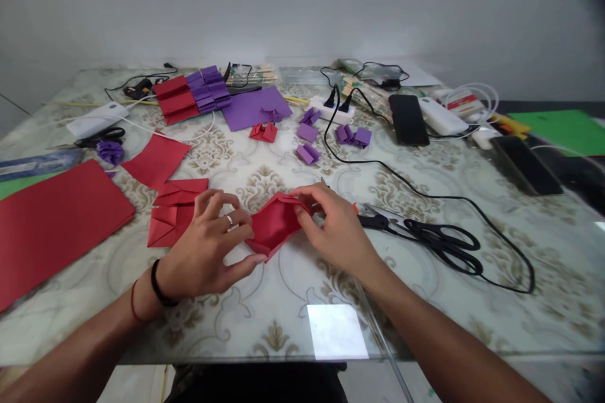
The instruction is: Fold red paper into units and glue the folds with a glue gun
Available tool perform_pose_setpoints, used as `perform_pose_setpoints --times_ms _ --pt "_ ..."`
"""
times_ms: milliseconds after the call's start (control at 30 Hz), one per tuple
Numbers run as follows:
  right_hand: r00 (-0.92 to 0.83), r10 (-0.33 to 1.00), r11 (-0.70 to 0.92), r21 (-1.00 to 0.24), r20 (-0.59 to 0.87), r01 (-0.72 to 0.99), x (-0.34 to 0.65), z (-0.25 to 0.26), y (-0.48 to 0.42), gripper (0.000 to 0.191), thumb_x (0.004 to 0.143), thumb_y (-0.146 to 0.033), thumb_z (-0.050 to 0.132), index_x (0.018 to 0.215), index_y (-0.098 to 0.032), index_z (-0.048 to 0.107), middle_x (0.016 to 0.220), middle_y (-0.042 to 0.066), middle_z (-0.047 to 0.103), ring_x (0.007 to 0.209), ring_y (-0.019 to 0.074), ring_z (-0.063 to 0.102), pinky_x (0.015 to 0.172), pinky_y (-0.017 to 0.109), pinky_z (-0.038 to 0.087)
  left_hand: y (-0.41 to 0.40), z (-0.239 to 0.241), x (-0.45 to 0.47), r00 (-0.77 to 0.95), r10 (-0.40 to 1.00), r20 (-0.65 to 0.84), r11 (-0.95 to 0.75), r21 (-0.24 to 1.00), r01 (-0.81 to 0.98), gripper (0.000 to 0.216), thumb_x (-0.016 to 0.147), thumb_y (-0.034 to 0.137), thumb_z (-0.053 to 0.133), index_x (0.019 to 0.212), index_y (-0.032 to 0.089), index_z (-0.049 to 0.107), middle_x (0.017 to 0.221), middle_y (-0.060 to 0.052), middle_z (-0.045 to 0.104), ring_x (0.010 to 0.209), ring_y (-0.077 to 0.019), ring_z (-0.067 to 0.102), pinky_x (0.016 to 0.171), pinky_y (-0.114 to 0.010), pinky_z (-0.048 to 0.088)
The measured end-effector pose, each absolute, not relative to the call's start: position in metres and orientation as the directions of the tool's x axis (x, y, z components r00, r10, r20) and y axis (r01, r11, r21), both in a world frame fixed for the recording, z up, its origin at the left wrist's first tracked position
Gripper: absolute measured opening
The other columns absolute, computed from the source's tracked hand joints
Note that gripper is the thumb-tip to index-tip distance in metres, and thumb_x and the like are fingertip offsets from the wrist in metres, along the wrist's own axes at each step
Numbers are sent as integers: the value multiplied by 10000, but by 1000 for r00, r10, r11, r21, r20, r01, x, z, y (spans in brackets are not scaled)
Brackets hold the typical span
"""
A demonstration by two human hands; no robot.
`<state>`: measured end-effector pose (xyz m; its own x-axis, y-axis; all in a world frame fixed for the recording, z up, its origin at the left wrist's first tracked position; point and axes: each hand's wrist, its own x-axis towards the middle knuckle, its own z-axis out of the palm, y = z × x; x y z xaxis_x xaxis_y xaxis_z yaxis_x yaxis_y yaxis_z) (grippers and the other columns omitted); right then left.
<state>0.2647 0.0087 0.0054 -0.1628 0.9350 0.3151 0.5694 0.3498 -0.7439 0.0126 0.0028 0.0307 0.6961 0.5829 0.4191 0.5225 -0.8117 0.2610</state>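
Note:
A red folded-paper box (278, 225), its hollow side facing up, sits between my hands just above or on the table. My right hand (336, 227) pinches its right edge, thumb inside and fingers behind. At the left corner, the fingertips and thumb of my left hand (210, 249) hold the paper, the other fingers loosely curled. Partly behind that hand lie creased red paper pieces (172, 217). Beyond them is a loose red sheet (158, 160), and a stack of red paper (57, 220) lies at the far left.
Black-handled scissors (439, 242) lie right of my right hand, inside a loop of black cable (510, 252). Small folded purple pieces (308, 153) and a white power strip (333, 110) are farther back. Two phones (409, 119) lie right. The glass table edge (236, 360) is near me.

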Motion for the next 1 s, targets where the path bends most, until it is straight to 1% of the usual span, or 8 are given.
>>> perform_pose_setpoints --times_ms 67,133,267,367,533,700,833,1000 --pt "-176 935 352 -733 309 583 263 4 7 268 913 -123 559 1149 -186 667 1021 72 693 843 209 666 817 364 542 2 30 14 708 573 413 -817 220 533 198 955 367 705 937 181 641 1078 -90 754 1178 -359 565 1071 -620 354" --pt "-209 946 323 -755 247 570 262 3 6 286 931 -131 541 1185 -180 662 990 68 686 828 212 655 809 369 541 0 29 14 719 567 401 -820 196 537 225 953 401 704 933 186 641 1116 -89 757 1240 -376 564 1126 -664 318" --pt "-276 951 278 -773 138 570 258 -3 5 257 940 -138 540 1155 -163 678 1032 91 697 888 226 673 859 393 544 -4 24 16 755 566 331 -823 172 541 262 952 459 701 949 199 670 1278 -96 739 1419 -406 486 1233 -715 209" --pt "-261 948 309 -715 181 627 256 -6 5 223 931 -130 549 1099 -144 695 1056 114 689 943 249 687 902 413 538 -6 19 18 763 572 300 -819 160 551 321 937 526 700 904 207 687 1330 -110 720 1490 -409 435 1279 -710 158" --pt "-224 951 309 -657 213 688 253 -8 6 154 943 -146 550 980 -160 699 962 96 698 849 240 684 811 383 533 -8 15 20 743 601 295 -795 125 594 348 935 549 685 887 205 699 1366 -124 702 1507 -413 430 1287 -720 164" --pt "-221 951 308 -646 215 699 252 -8 6 115 949 -174 563 939 -174 677 890 75 712 796 231 671 767 363 504 -9 16 23 718 632 290 -769 126 626 321 943 517 680 866 206 703 1352 -119 710 1506 -408 440 1292 -724 160" --pt "-229 952 306 -642 204 703 251 -9 6 119 947 -159 545 933 -178 661 894 84 724 806 238 675 770 365 495 -10 14 23 736 611 290 -787 130 603 288 940 481 699 875 202 724 1350 -142 710 1508 -423 438 1276 -749 192" --pt "-234 952 306 -631 198 713 251 -10 5 132 952 -148 511 926 -191 633 924 101 728 835 252 681 777 376 497 -11 13 23 761 600 247 -799 133 587 113 902 300 717 876 195 750 1386 -147 691 1527 -442 404 1268 -779 190"
